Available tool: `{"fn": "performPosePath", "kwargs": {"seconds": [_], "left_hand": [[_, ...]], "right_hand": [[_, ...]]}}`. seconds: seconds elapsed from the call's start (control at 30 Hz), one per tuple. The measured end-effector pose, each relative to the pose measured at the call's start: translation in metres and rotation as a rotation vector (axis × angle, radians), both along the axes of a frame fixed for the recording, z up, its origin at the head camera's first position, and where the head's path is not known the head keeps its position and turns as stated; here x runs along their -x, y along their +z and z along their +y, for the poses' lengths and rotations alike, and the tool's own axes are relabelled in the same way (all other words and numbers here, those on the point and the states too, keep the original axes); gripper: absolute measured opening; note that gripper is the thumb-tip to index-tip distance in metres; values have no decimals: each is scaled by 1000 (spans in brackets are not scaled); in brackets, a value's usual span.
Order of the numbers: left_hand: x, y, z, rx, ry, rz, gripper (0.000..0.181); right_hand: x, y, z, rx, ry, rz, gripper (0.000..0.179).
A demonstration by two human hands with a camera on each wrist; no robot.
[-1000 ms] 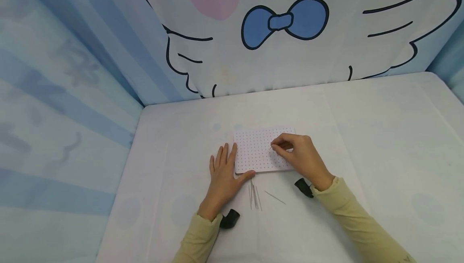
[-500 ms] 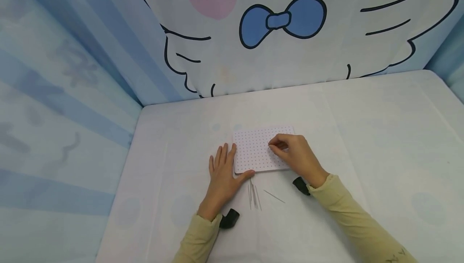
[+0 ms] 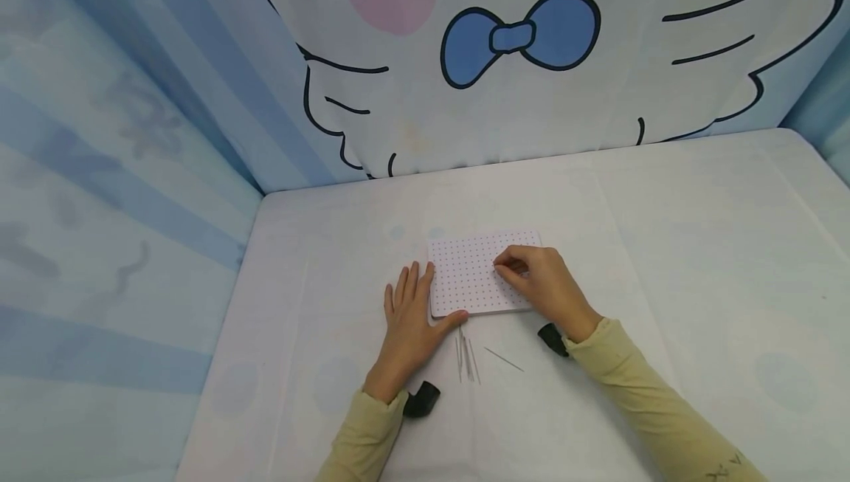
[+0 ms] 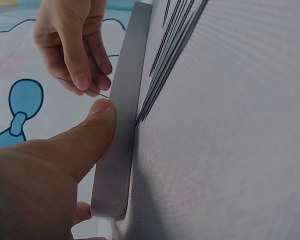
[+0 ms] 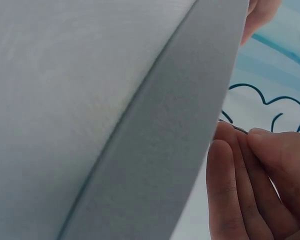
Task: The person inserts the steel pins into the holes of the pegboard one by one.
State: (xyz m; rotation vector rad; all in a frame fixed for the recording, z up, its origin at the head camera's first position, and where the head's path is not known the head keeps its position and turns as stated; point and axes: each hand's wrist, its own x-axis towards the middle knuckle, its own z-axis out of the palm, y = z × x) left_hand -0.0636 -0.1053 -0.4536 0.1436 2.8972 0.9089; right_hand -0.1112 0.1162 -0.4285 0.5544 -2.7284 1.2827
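A white board (image 3: 461, 275) with a grid of small holes lies on the table. My left hand (image 3: 408, 342) rests against its left side with fingers spread, the thumb on the near edge. Over the right half of the board, my right hand (image 3: 547, 283) pinches a thin metal needle (image 4: 104, 95) between thumb and fingers. That needle's tip reaches the board's face in the left wrist view; whether it is in a hole cannot be seen. Several more needles (image 3: 466, 356) lie in a loose bunch by the near edge, with one separate needle (image 3: 505, 359) to their right.
A white cloth covers the table (image 3: 697, 260). Behind stands a printed curtain (image 3: 518, 113) with a blue bow, and a blue striped curtain (image 3: 119, 246) hangs at the left. Black wrist-worn devices (image 3: 421, 400) sit under both sleeves.
My right hand has shifted slightly left and sits lower over the board, still pinching the needle. My left hand and the loose needles stay where they were.
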Motion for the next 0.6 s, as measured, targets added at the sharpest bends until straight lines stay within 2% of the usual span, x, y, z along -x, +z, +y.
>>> {"fn": "performPosePath", "kwargs": {"seconds": [0.23,0.6], "left_hand": [[0,0,-1,11,6,7,98],[0,0,-1,5,-3,5,98]], "right_hand": [[-1,-1,-4,-24,-2,-23,6],[-1,-1,-6,-38,-3,-1,8]]}}
